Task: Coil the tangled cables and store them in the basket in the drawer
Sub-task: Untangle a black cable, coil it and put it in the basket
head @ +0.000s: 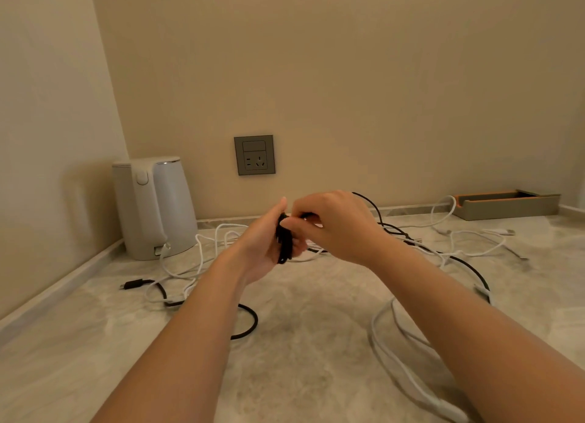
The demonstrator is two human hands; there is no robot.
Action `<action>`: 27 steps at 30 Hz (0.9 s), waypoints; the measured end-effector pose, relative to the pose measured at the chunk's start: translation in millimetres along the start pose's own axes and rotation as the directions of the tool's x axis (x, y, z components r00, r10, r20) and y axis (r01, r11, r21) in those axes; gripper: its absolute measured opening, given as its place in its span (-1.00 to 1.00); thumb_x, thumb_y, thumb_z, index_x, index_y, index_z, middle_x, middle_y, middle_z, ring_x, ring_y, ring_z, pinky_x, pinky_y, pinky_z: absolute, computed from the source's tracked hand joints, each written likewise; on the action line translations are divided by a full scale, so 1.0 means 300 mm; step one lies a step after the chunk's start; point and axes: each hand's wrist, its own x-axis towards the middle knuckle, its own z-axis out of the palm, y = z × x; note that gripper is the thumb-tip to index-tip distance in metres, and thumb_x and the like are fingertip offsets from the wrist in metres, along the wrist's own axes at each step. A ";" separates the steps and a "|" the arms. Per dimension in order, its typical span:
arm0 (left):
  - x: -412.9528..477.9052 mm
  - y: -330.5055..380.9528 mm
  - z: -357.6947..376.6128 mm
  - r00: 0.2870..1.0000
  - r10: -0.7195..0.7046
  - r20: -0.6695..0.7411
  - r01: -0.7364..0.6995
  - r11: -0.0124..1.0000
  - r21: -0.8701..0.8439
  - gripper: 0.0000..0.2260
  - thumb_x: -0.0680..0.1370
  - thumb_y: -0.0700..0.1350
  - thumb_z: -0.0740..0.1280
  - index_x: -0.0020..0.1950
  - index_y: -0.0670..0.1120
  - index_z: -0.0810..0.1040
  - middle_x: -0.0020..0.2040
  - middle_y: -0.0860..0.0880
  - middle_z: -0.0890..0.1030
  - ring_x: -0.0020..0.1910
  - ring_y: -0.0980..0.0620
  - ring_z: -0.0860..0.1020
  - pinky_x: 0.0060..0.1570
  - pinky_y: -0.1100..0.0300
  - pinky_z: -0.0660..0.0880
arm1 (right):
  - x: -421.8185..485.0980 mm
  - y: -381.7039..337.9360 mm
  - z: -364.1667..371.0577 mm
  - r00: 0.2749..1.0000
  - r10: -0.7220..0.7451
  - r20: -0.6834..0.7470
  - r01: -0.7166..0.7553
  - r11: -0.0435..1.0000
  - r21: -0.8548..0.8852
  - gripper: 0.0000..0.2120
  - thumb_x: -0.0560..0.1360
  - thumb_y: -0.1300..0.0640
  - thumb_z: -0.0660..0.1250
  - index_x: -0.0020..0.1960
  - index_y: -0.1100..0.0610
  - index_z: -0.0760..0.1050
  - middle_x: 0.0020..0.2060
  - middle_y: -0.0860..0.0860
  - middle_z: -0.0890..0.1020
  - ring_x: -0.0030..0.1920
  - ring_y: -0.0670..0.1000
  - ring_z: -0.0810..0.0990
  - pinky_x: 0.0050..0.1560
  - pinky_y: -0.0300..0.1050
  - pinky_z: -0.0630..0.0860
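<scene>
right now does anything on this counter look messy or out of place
Yes: white cables and a black cable sprawl tangled and uncoiled across the counter. Only the black coil in the left hand is wound.

Both bare forearms reach forward from the bottom edge and meet below the wall socket [254,154]. The left hand [262,247] sits just below the socket, palm turned inward, thumb pointing up, fingers curled round a black cable coil [284,244]. The right hand [337,225] sits below and right of the socket, knuckles up, wrist bent, fingertips pinching the top of the same coil.
</scene>
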 end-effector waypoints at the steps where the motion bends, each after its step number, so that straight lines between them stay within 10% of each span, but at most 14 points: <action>1: -0.007 -0.001 0.006 0.997 -0.036 0.075 0.035 0.999 0.013 -0.43 0.64 0.19 -0.05 -0.30 -0.11 0.54 -0.39 -0.06 0.43 -0.46 0.06 0.41 -0.39 0.23 0.37 | -0.001 0.010 0.001 0.999 0.035 -0.026 -0.034 0.999 0.034 -0.73 0.50 -0.10 0.32 -0.30 -0.01 0.43 -0.48 -0.12 0.41 -0.43 -0.08 0.36 -0.36 -0.11 0.31; 13: -0.012 0.016 0.101 0.911 -0.092 0.402 0.095 0.995 0.012 -0.45 0.62 0.20 -0.08 -0.29 -0.17 0.40 -0.63 0.09 0.22 -0.67 0.18 0.20 -0.62 0.33 0.19 | -0.011 0.122 0.037 0.938 0.344 0.049 -0.280 0.664 0.693 -0.64 0.57 0.18 0.27 -0.41 0.10 0.39 -0.55 -0.17 0.36 -0.47 -0.19 0.29 -0.40 -0.32 0.24; 27: 0.002 0.034 0.017 0.959 0.086 0.269 0.030 0.916 -0.401 -0.47 0.65 0.09 -0.02 -0.46 -0.07 0.38 -0.68 0.11 0.20 -0.73 0.20 0.19 -0.70 0.35 0.21 | -0.015 0.060 0.068 0.798 0.309 0.517 -0.597 0.518 0.612 -0.64 0.65 0.03 0.02 -0.28 0.09 0.33 -0.52 -0.09 0.35 -0.50 -0.11 0.16 -0.50 -0.29 0.13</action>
